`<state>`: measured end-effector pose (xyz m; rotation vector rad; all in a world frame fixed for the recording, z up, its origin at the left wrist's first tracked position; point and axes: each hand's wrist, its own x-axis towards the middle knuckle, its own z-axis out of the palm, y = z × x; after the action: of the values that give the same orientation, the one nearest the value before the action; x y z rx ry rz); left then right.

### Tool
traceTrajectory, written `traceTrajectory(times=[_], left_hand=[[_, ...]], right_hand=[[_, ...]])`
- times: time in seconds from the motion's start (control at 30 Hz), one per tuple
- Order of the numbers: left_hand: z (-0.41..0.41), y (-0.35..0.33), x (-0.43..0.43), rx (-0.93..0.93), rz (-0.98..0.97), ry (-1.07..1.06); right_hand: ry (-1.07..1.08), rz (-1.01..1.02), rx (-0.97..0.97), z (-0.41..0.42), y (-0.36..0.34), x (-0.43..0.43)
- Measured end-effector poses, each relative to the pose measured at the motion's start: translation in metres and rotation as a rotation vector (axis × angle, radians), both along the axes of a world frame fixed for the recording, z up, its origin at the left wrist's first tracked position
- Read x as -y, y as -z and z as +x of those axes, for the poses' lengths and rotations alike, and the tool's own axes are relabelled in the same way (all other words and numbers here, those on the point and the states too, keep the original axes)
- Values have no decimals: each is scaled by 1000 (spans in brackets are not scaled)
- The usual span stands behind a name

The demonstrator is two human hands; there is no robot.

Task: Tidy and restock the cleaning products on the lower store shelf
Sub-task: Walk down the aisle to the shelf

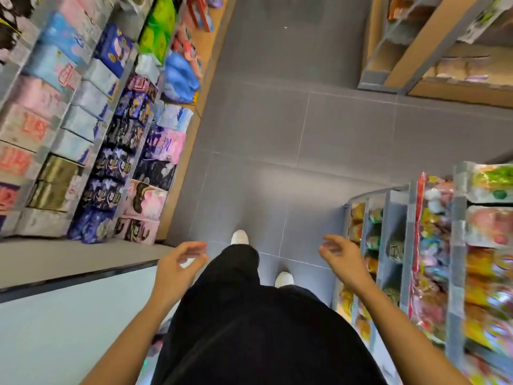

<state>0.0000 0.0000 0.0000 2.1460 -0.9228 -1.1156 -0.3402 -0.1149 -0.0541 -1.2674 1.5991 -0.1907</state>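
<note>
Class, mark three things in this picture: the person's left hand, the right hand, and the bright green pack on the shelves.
left hand (175, 266): head view, back of the hand.
right hand (345, 259): head view, back of the hand.
bright green pack (159, 26): head view, middle of its front face.

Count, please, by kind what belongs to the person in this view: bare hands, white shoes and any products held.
Bare hands: 2, the left hand and the right hand, fingers loosely curled, both empty.
White shoes: 2, the farther white shoe and the nearer white shoe.
Products held: 0.
Total: 4.
</note>
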Motion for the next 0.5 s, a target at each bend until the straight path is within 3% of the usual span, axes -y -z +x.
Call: traceTrajectory(times=[0.2,0.5], left_hand=[[40,14,58,-86,44,-101],[114,30,227,-154,25,21]], right_hand=[[-60,-20,-56,41,-11,83],[-2,-1,-58,102,-18,208]])
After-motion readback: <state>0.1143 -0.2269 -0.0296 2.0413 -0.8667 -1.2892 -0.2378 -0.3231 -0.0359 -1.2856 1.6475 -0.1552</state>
